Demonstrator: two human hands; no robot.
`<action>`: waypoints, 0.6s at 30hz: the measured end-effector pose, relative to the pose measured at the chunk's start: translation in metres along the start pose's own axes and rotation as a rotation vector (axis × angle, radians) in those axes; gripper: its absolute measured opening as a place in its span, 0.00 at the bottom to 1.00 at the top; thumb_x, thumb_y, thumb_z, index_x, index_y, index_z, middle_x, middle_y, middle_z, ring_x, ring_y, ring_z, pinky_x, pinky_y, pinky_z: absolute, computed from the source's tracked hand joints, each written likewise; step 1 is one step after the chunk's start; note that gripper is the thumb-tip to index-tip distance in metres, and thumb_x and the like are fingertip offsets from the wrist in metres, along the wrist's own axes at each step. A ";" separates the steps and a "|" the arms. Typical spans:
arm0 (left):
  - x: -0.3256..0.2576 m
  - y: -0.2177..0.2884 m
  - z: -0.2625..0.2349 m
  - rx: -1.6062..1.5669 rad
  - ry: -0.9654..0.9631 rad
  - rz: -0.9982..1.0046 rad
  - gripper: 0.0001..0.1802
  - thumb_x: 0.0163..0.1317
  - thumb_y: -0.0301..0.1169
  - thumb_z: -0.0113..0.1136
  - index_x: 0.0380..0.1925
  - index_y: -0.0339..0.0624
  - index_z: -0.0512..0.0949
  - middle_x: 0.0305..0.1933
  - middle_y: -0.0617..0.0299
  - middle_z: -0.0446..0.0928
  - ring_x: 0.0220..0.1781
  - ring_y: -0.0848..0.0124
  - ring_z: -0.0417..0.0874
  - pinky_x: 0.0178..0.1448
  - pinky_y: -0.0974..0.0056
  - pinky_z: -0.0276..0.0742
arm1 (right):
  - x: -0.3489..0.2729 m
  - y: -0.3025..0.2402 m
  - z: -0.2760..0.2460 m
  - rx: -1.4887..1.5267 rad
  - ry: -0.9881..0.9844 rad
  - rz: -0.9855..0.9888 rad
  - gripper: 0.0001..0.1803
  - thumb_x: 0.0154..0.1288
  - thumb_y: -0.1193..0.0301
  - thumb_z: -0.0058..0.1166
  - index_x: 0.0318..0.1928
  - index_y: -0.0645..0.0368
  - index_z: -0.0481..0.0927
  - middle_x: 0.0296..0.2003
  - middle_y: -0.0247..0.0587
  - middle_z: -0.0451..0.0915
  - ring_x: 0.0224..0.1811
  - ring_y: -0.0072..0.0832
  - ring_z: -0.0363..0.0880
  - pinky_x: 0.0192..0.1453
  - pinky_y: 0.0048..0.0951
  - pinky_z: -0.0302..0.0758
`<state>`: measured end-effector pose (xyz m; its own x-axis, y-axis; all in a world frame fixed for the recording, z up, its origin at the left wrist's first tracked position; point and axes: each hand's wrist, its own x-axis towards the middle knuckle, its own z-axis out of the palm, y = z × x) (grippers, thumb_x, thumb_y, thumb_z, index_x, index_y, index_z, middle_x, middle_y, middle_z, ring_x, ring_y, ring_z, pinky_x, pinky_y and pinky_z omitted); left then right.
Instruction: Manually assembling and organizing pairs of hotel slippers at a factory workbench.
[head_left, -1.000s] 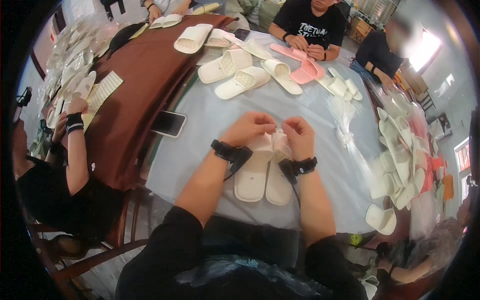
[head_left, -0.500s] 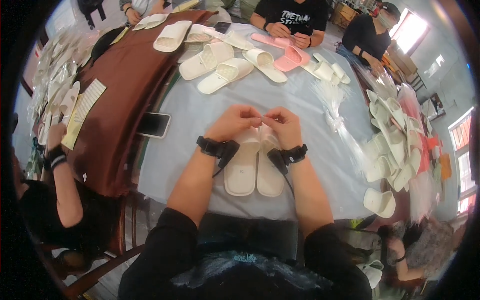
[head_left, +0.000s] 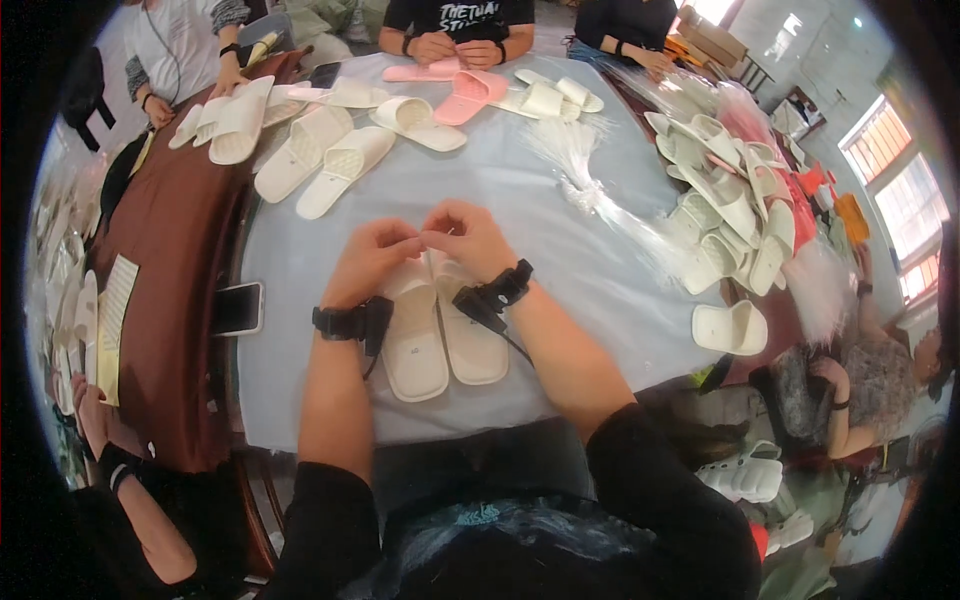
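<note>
Left hand [head_left: 378, 258] and right hand [head_left: 468, 236] meet above cream slippers [head_left: 416, 348]

Both hands are narrow, thumbs and fingers pinched; whether they grip something thin, I cannot tell. The cream slippers lie side by side on the near part of the worktop [head_left: 300, 400], their far ends partly hidden by the hands. Left of them lies a phone [head_left: 238, 309]; farther right, a knotted bundle of clear strands [head_left: 582, 195]; at the far side, pink slippers [head_left: 468, 97]

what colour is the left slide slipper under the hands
Cream: the left slide slipper shows best in the head view.
</note>
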<state>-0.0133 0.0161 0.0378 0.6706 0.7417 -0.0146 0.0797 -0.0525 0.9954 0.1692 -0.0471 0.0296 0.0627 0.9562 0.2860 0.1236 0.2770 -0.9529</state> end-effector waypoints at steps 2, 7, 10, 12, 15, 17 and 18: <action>0.000 0.000 0.000 -0.004 -0.001 -0.011 0.07 0.64 0.29 0.62 0.37 0.35 0.80 0.35 0.64 0.81 0.37 0.78 0.78 0.43 0.72 0.74 | 0.000 0.001 0.000 0.012 0.006 0.007 0.07 0.57 0.72 0.64 0.33 0.61 0.80 0.28 0.32 0.81 0.29 0.18 0.75 0.36 0.23 0.72; -0.001 -0.003 -0.001 -0.016 0.020 0.013 0.07 0.60 0.30 0.62 0.34 0.37 0.79 0.34 0.64 0.80 0.35 0.77 0.77 0.40 0.71 0.72 | 0.000 0.001 0.001 0.009 0.004 0.004 0.08 0.56 0.71 0.64 0.33 0.60 0.80 0.27 0.31 0.80 0.29 0.18 0.75 0.36 0.23 0.71; -0.001 -0.001 0.001 -0.004 0.028 0.009 0.08 0.61 0.31 0.63 0.33 0.37 0.80 0.33 0.64 0.80 0.35 0.77 0.77 0.40 0.72 0.72 | 0.000 -0.001 -0.002 -0.032 -0.034 0.036 0.08 0.59 0.71 0.63 0.36 0.60 0.80 0.30 0.31 0.80 0.32 0.17 0.76 0.36 0.22 0.74; 0.000 -0.001 0.000 -0.007 0.025 0.014 0.08 0.61 0.31 0.64 0.33 0.37 0.80 0.33 0.65 0.80 0.35 0.78 0.77 0.40 0.72 0.71 | 0.000 -0.002 -0.002 -0.021 -0.043 0.028 0.08 0.59 0.71 0.63 0.36 0.60 0.80 0.30 0.31 0.80 0.32 0.17 0.76 0.36 0.22 0.74; 0.000 0.002 0.002 0.005 0.028 0.008 0.09 0.61 0.32 0.64 0.33 0.37 0.79 0.32 0.65 0.79 0.34 0.78 0.77 0.39 0.72 0.71 | -0.001 -0.002 -0.001 0.012 -0.031 0.017 0.08 0.58 0.71 0.63 0.34 0.60 0.80 0.28 0.31 0.80 0.31 0.18 0.76 0.37 0.23 0.73; -0.001 0.001 0.002 0.021 0.030 0.001 0.09 0.61 0.32 0.64 0.33 0.37 0.79 0.32 0.65 0.79 0.34 0.78 0.77 0.39 0.72 0.71 | 0.000 0.000 0.000 0.034 -0.007 0.011 0.08 0.57 0.71 0.64 0.32 0.60 0.79 0.26 0.31 0.80 0.29 0.19 0.76 0.38 0.24 0.72; -0.001 -0.002 0.000 -0.004 0.028 0.007 0.09 0.61 0.32 0.64 0.33 0.37 0.79 0.32 0.65 0.79 0.34 0.78 0.77 0.40 0.72 0.71 | 0.001 0.002 0.001 0.017 -0.010 0.001 0.07 0.57 0.71 0.63 0.32 0.60 0.79 0.26 0.32 0.80 0.29 0.19 0.76 0.38 0.24 0.72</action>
<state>-0.0138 0.0158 0.0361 0.6506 0.7594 -0.0049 0.0718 -0.0551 0.9959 0.1686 -0.0455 0.0275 0.0525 0.9574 0.2838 0.1070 0.2772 -0.9548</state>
